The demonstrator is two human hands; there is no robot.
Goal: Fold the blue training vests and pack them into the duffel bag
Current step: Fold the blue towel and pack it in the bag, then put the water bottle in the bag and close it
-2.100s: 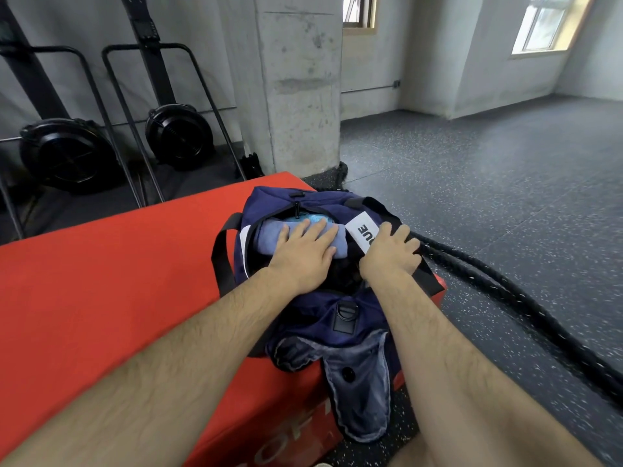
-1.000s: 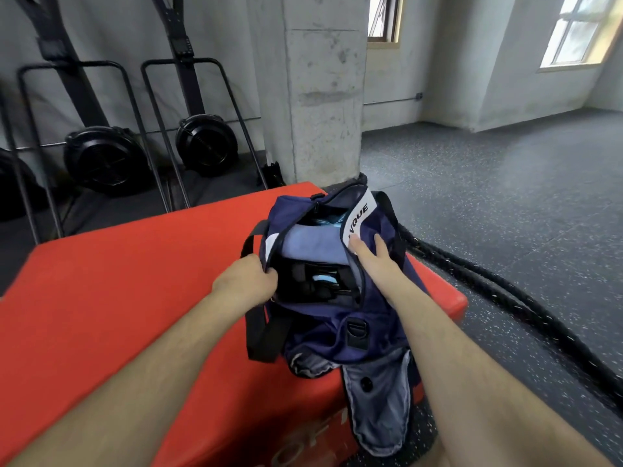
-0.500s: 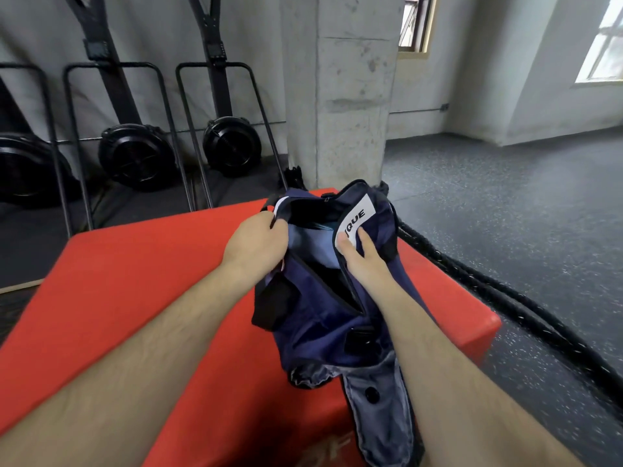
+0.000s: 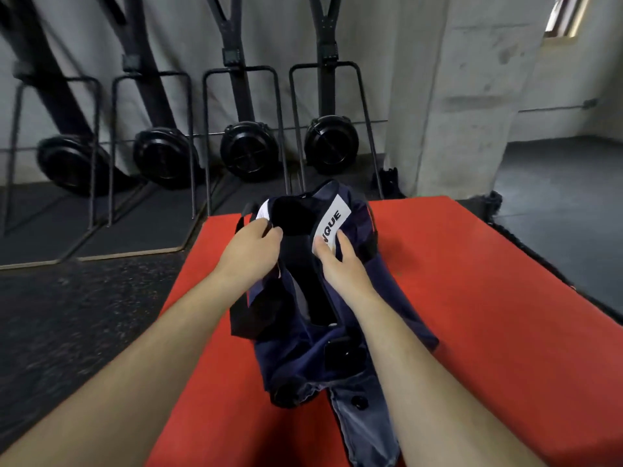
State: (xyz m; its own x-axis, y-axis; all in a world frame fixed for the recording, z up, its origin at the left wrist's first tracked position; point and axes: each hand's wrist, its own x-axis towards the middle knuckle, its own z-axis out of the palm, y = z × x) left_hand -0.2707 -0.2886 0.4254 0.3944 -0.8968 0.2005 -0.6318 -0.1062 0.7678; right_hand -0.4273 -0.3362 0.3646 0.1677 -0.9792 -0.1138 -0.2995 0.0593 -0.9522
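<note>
The navy duffel bag [image 4: 296,342] lies on the red padded box [image 4: 472,315], its mouth facing away from me. My left hand [image 4: 251,252] grips the left rim of the opening, fingers curled over the edge by a white patch. On the right rim, my right hand [image 4: 338,262] pinches the fabric at the white label [image 4: 333,219] printed with black letters. Between my hands the opening is a narrow dark gap. The blue vests are hidden inside the bag.
Several black rowing machines [image 4: 247,150] stand upright against the grey wall behind the box. A concrete pillar [image 4: 465,96] rises at the back right. A thick black rope [image 4: 495,205] lies past the box's far right corner on dark speckled flooring.
Both hands left the vest and took hold of the bag's rims, then drew them together. The blue vest inside went out of sight. My view swung left, so the bag sits further left on the box.
</note>
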